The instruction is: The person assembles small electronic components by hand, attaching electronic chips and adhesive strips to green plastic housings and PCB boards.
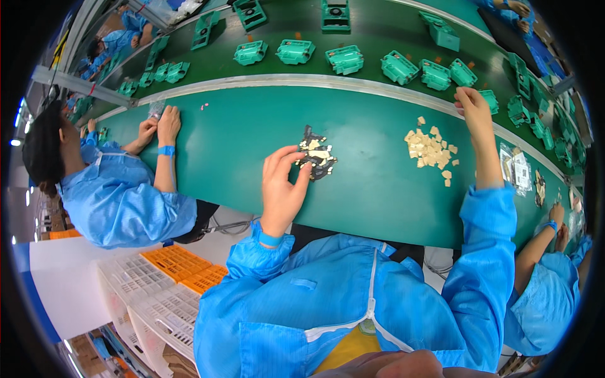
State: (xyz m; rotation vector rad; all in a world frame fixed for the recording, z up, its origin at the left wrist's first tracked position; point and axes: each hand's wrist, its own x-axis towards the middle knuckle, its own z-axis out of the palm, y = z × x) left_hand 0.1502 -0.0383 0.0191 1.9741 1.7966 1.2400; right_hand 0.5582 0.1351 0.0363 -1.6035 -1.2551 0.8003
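My left hand (282,189) reaches over the left edge of a pile of small black strip-like parts (321,169) mixed with cream pieces, on the green worktable (368,201). Its thumb and forefinger are apart, with their tips at the pile. My right hand (474,107) is raised at the far right, by the table's back rail. Its fingers are pinched together, and whatever they hold is too small or hidden to make out. Just beyond it stands a green plastic housing (463,73). A heap of flat cream pieces (430,148) lies left of my right forearm.
Behind the rail (296,80), a dark green conveyor (283,31) carries several green housings. Co-workers in blue sit at left (120,195) and right (545,302). Clear plastic bags (515,169) lie at right. White and orange crates (179,264) stand at lower left.
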